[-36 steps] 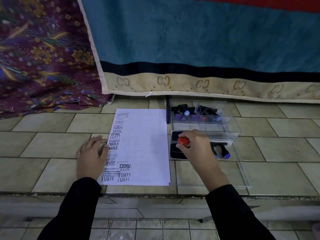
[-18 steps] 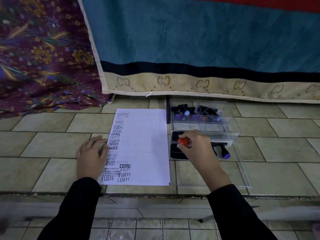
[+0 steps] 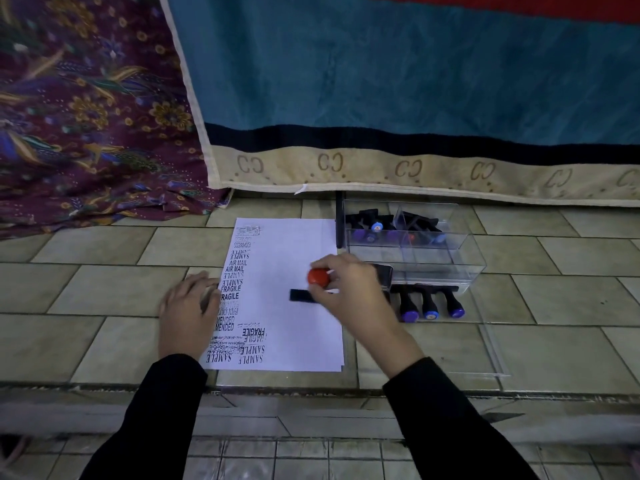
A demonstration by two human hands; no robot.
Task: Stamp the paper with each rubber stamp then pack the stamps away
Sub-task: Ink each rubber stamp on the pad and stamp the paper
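One paper (image 3: 287,271); one red-knobbed stamp (image 3: 313,284); three purple-capped stamps (image 3: 429,304) beside clear box (image 3: 446,268); two hands.

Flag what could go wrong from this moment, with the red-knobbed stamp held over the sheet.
1. The red-knobbed stamp in the right hand hangs over the blank middle of the paper, but crowded prints run down the left edge; landing there would likely overlap them.
2. The left hand pins only the left edge, so the sheet might shift or lift with the stamp.
3. The three stamps lying beside the clear box sit near the right forearm and could be knocked.
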